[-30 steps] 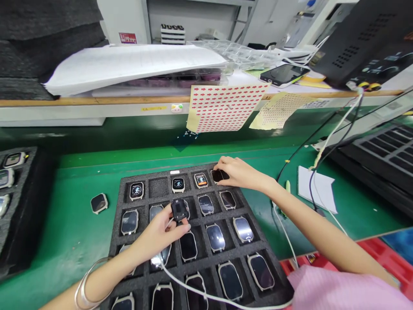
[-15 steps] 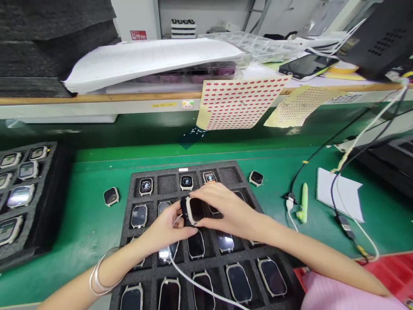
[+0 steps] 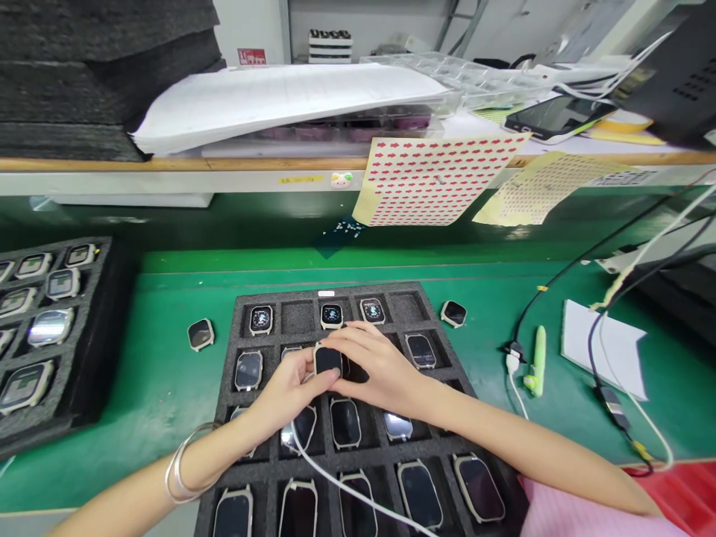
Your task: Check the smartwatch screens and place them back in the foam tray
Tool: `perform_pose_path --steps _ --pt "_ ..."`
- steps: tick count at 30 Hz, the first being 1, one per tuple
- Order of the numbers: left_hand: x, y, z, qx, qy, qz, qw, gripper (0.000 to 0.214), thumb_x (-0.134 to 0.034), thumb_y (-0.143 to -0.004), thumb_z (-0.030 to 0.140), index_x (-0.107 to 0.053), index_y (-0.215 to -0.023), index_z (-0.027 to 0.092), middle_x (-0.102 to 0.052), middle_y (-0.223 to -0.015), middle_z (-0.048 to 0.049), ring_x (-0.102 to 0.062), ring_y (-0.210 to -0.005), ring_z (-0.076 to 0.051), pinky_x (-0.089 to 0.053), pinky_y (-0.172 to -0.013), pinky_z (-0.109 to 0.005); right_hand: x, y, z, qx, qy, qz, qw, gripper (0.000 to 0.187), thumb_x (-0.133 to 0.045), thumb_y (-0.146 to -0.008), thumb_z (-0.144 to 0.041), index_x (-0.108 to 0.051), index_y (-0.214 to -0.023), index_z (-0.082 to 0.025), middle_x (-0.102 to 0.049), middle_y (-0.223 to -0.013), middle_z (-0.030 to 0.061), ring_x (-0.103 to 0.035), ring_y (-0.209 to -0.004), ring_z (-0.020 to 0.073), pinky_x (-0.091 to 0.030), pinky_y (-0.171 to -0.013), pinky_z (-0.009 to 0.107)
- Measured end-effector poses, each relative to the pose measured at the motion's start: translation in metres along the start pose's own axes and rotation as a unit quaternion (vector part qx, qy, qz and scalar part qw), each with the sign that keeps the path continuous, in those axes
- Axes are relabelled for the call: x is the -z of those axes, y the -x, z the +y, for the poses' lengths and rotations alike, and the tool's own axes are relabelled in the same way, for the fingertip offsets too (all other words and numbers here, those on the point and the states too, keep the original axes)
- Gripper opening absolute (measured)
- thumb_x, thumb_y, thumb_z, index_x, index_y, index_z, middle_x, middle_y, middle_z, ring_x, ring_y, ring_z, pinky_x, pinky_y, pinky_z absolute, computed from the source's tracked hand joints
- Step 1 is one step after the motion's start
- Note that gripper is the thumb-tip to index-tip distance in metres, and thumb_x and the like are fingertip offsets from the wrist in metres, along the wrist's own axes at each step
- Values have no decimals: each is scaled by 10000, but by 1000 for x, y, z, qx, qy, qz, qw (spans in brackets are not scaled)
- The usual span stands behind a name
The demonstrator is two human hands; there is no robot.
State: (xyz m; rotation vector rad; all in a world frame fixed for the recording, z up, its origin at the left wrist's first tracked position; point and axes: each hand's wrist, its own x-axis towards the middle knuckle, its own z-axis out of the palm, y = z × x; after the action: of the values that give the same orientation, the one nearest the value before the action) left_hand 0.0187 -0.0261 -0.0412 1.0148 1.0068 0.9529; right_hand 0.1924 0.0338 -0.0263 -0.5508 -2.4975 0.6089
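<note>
A black foam tray (image 3: 411,294) with square pockets holds several smartwatch bodies. Over its middle, my left hand (image 3: 291,391) and my right hand (image 3: 374,369) meet around one dark watch body (image 3: 327,361). My left thumb and fingers pinch it from the left, and a white cable (image 3: 347,488) runs from that spot toward me. My right hand's fingers curl over its right side. A loose watch body (image 3: 453,313) lies on the green mat just right of the tray, another loose watch body (image 3: 200,334) to its left.
A second foam tray of watches (image 3: 83,350) stands at the left edge. A green pen (image 3: 538,359), cables and a white paper (image 3: 609,344) lie at the right. Sheets of red stickers (image 3: 430,183) hang from the shelf behind. A red bin corner (image 3: 688,496) is at bottom right.
My right hand left the tray's top right pocket, set a watch body on the mat to the right, and came to the watch in my left hand. The view shifted left.
</note>
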Motion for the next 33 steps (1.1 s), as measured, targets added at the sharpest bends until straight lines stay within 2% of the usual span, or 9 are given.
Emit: perform_pose_path --steps 3,12,33 --pt "-1 2 3 7 10 -8 1000 222 -692 -776 326 -662 -858 121 -688 -811 -42 -591 -799 -193 -439 -753 -282 -2 3 0 8 -28 23 999 359 -659 -834 -287 -555 -1153 -160 -644 -1053 120 -582 -1043 247 -435 -944 439" --pt "1 3 1 20 22 -14 999 257 -720 -746 357 -638 -820 125 -625 -745 -16 -530 -706 -155 -402 -688 -259 2 4 -5 -8 -48 30 998 384 -686 -812 -294 -570 -1160 -179 -638 -1040 100 -573 -1001 236 -450 -907 420" --pt "0 4 1 11 -23 -19 999 266 -682 -780 369 -632 -868 123 -632 -801 -32 -553 -787 -188 -420 -745 -288 1 8 -3 8 -44 36 998 403 -697 -807 -268 -562 -1166 -143 -621 -1026 111 -547 -977 230 -444 -904 412"
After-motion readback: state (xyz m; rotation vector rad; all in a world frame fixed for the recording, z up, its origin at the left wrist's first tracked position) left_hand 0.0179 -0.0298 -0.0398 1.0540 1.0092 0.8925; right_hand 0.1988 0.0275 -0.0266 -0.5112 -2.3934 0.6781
